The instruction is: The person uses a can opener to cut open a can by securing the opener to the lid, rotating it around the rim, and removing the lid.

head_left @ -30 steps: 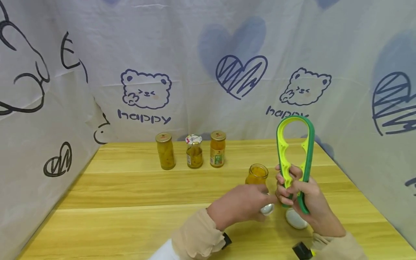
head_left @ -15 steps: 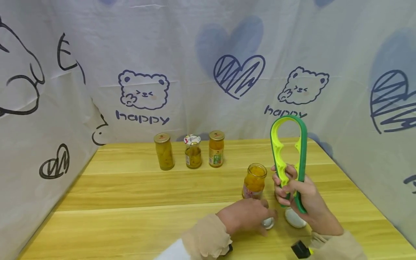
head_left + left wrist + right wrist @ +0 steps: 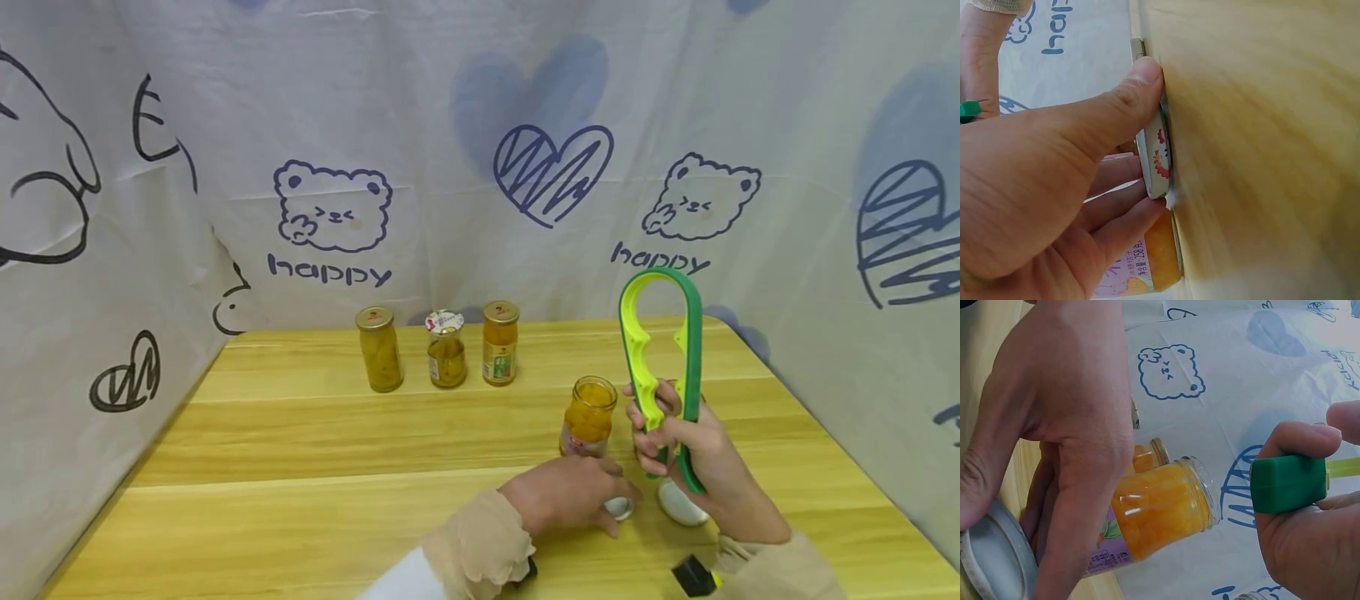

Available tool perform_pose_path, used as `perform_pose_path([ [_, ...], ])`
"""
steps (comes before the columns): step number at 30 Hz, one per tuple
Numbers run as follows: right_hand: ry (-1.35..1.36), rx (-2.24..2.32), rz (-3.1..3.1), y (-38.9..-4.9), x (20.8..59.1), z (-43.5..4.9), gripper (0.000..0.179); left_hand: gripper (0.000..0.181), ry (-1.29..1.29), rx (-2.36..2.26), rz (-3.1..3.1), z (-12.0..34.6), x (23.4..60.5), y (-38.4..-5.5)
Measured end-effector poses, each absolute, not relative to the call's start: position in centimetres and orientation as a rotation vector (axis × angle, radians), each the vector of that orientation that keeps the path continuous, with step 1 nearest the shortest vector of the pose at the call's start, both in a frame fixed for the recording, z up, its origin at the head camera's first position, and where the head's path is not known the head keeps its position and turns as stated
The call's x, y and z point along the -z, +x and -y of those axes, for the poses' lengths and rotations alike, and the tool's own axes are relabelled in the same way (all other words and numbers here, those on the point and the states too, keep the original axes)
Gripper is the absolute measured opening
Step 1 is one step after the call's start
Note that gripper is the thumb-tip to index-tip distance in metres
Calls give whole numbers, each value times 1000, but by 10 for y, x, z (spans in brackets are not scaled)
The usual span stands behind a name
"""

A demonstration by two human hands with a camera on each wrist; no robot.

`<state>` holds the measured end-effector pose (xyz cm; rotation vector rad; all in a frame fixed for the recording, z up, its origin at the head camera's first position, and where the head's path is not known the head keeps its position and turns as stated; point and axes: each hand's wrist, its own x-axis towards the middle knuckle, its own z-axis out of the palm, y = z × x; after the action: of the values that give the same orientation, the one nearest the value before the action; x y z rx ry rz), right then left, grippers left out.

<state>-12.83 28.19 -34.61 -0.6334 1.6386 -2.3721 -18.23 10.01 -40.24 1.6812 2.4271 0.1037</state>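
My left hand (image 3: 566, 497) is low over the table, its thumb and fingertips on opposite edges of a white jar lid (image 3: 619, 507). The lid (image 3: 1155, 150) lies against the wood in the left wrist view. Its pale inside shows in the right wrist view. Just beyond the hand stands an uncapped glass jar (image 3: 588, 421) of orange fruit with a purple label (image 3: 1116, 540). My right hand (image 3: 693, 442) grips both handles of a green and yellow jar opener (image 3: 693, 358), holding it upright with its loop on top. A second white lid (image 3: 681, 502) lies beneath that hand.
Three capped jars stand in a row at the back: a tall yellowish jar (image 3: 380, 350), a shorter jar (image 3: 447, 354) with a patterned lid, and an orange jar (image 3: 500, 346). A printed cloth (image 3: 450, 233) hangs behind the wooden table (image 3: 300, 500).
My left hand has come down and towards me with the lid, leaving the open jar in fuller view. The jar opener has shifted slightly left in my right hand.
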Motion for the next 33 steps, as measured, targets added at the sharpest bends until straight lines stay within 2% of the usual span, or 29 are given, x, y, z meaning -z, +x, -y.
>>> perform_pose_path([
  [12, -634, 2354, -1668, -129, 346, -281, 50, 58, 1592, -132, -2391, -103, 405, -184],
  [20, -619, 2355, -1676, -128, 346, -282, 54, 58, 1621, -170, -2415, -99, 396, -185],
  [33, -635, 2362, -1652, -130, 347, -285, 52, 35, 1780, -702, -2300, -68, 363, -211],
])
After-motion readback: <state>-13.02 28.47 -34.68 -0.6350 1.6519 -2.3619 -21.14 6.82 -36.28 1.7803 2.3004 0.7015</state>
